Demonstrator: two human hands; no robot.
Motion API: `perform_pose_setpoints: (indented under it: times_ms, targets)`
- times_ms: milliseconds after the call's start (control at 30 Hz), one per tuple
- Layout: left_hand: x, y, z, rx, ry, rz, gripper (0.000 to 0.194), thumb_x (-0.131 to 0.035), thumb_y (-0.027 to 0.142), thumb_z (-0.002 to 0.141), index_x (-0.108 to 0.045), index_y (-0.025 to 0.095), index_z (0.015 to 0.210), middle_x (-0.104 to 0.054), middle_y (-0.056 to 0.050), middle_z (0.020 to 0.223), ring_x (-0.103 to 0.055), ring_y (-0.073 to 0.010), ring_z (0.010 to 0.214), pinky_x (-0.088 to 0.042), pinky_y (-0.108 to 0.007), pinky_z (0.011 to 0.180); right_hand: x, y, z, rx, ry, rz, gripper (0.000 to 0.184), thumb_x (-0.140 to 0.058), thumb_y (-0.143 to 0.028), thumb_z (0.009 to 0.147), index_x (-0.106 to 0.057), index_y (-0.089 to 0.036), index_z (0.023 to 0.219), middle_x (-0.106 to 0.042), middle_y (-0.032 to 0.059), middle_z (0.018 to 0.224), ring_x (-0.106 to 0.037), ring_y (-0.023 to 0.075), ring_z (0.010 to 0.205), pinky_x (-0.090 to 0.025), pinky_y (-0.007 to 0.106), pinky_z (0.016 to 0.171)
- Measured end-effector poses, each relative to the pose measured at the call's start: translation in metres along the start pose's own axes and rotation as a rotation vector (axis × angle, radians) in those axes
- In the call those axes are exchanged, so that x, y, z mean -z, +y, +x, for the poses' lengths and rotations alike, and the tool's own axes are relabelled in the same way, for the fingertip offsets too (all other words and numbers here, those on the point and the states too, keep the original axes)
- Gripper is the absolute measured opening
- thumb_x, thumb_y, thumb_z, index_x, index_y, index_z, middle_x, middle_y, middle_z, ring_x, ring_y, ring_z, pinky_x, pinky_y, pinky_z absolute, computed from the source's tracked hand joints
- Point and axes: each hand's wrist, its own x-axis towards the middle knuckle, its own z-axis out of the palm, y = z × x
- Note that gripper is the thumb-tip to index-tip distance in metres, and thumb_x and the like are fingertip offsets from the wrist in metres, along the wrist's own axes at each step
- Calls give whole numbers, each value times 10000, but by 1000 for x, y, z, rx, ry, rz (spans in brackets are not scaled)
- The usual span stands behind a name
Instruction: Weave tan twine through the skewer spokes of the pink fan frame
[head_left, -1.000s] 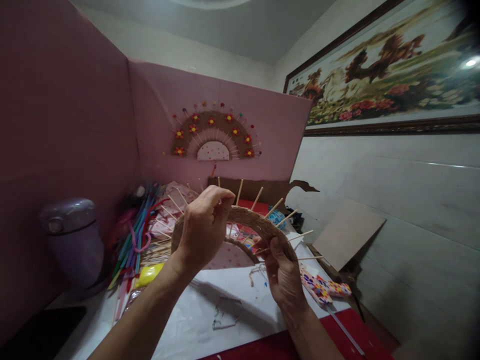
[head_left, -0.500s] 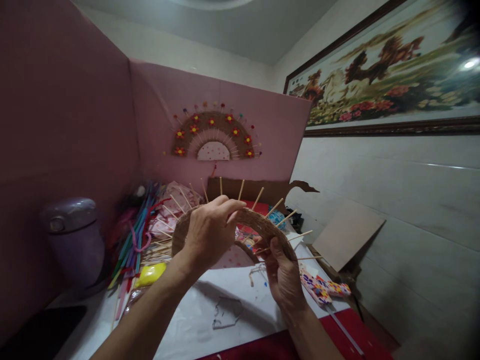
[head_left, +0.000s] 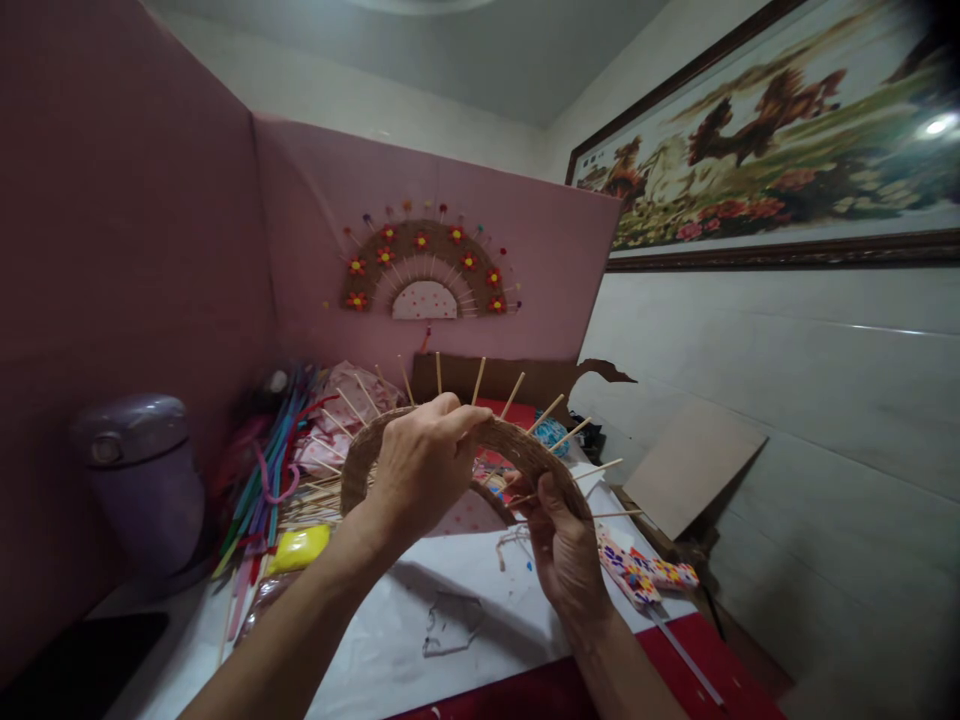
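The right hand (head_left: pixel 568 555) grips a brown arch (head_left: pixel 526 449); the left hand (head_left: pixel 424 462) curls at its crown, its grip unclear. Light, even pressure should spare the sticks (head_left: pixel 513 396).

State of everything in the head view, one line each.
Brown arch: held up off the table
Left hand: over the arch's top, fingertips partly hidden
Right hand: gripping the arch's right side
Sticks: fanned outward, tips bare
Flowered arch: mounted on the pink panel
Flask: upright, lid on
Yellow packet: lying down
Framed picture: hung on the wall
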Motion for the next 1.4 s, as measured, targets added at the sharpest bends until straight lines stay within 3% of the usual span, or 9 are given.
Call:
perform_pose_setpoints:
  times_ms: [267,400,533,700,800,900,1000,1167,1400]
  targets:
    - [1,2,1,-7,-3,44,215,-496,199,836,-661,217,971,-604,-16,711,-553,-125,623,-402,-234,552,1,1,1,2,1,0,164,-670,-317,734,-680,-180,824,-695,28,735,-628,147,643,-480,269,590]
    - [0,1,1,4,44,-16,237,-477,178,844,-627,182,1027,-650,-44,834,-591,-142,722,-442,-258,627,1,1,1,-8,3,-1,180,-679,-327,723,-684,-183,832,-697,29,738,-626,148,635,-478,267,572]
    - [-1,2,1,5,-3,-7,190,-495,182,831,-643,187,951,-653,-31,796,-594,-149,709,-435,-265,622,0,0,0,-12,8,10,163,-680,-323,724,-688,-193,823,-699,20,730,-628,139,629,-480,259,577]
    - [3,3,2,61,145,-122,166,-455,228,865,-604,154,865,-626,-22,756,-549,-116,659,-406,-239,603,0,1,1,-28,49,27,154,-695,-305,711,-687,-194,818,-702,14,726,-635,139,646,-488,261,607]
    - [5,-1,3,102,148,-98,210,-452,269,869,-582,154,750,-589,-12,672,-508,-108,595,-372,-237,560,1,2,3,-44,88,56,161,-687,-302,718,-681,-205,846,-702,7,745,-631,144,636,-494,285,620]
    - [3,-5,4,124,26,-20,163,-462,222,858,-577,164,759,-597,-11,700,-522,-116,613,-368,-244,566,3,3,5,-69,146,68,172,-690,-308,710,-676,-203,846,-701,7,787,-617,141,614,-490,286,591]
    - [1,-2,0,83,-191,100,58,-529,222,818,-565,177,814,-603,-27,813,-550,-146,707,-389,-260,597,3,3,7,-63,182,53,188,-703,-318,690,-674,-195,830,-695,1,752,-609,141,605,-479,276,573]
    - [-11,20,-14,-93,-523,212,264,-635,354,734,-516,177,888,-570,-43,888,-532,-197,791,-417,-282,582,6,7,10,-33,208,24,197,-695,-342,692,-676,-185,808,-686,-1,723,-606,144,636,-451,258,561]
    - [-35,25,-27,-175,-598,240,451,-711,413,648,-493,166,957,-544,-51,938,-512,-207,823,-441,-307,631,10,14,14,5,215,10,218,-683,-353,697,-673,-184,834,-684,4,760,-594,149,630,-438,272,566]
